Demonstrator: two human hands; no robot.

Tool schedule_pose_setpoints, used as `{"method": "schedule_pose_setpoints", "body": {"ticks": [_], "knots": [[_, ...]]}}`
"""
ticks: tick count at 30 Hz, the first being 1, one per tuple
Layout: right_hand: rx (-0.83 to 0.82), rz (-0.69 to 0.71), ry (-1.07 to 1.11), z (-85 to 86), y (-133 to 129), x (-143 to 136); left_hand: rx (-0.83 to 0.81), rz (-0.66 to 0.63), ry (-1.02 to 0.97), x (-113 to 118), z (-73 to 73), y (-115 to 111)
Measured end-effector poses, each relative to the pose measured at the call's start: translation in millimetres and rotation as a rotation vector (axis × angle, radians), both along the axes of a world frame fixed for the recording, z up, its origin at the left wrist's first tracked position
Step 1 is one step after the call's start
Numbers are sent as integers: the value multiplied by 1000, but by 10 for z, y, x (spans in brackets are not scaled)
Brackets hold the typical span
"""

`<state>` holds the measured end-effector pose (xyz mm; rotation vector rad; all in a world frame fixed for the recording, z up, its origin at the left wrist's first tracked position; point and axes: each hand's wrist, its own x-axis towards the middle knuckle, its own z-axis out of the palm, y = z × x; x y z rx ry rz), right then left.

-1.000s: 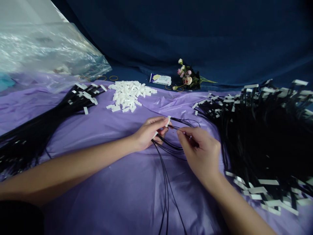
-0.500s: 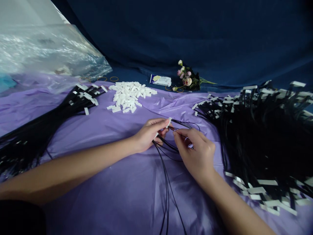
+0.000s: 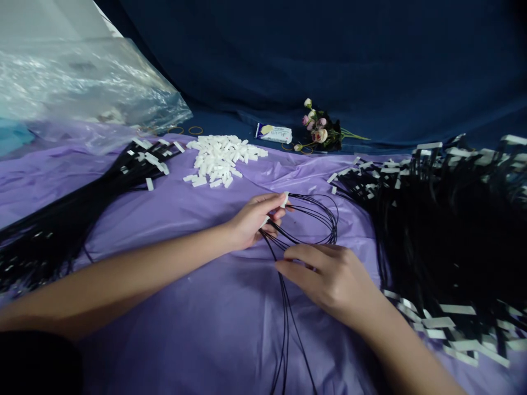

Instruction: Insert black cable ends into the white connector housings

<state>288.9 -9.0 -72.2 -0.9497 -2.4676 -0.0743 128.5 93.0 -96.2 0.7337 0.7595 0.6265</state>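
My left hand (image 3: 257, 219) is closed on a white connector (image 3: 285, 199), pinched between thumb and fingers. Black wires (image 3: 331, 219) run from it in a loop to the right and come back to a second white connector (image 3: 264, 221) lower in the same hand. Several loose wire ends (image 3: 285, 318) hang from there down over the purple cloth. Just below the loop is my right hand (image 3: 325, 274), its thumb and forefinger slightly apart beside the hanging wires. No wire shows gripped in it, though its other fingers are partly hidden.
White connectors (image 3: 220, 159) lie heaped at the back. A black wire bundle (image 3: 82, 203) lies left, and a larger wire pile (image 3: 444, 236) with white ends lies right. Behind are a small packet (image 3: 274, 133), artificial flowers (image 3: 317, 129) and a clear plastic bag (image 3: 90, 82).
My right hand has drawn away from the upper connector, down and slightly toward me, leaving the wire. The full wire loop now shows. My left hand keeps its hold on the connectors.
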Motion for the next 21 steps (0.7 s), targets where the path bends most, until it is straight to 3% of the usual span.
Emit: {"method": "schedule_pose_setpoints", "body": {"ticks": [11,18,21], "knots": [[87,55,19,-22,112,-67,-3,0,-22,0,-5,-1],[54,76,92,-66,143,1,-16,-6,-36,-1,-12,3],[-75,61,202,-123,177,38,20,7,-23,6,-30,0]]}}
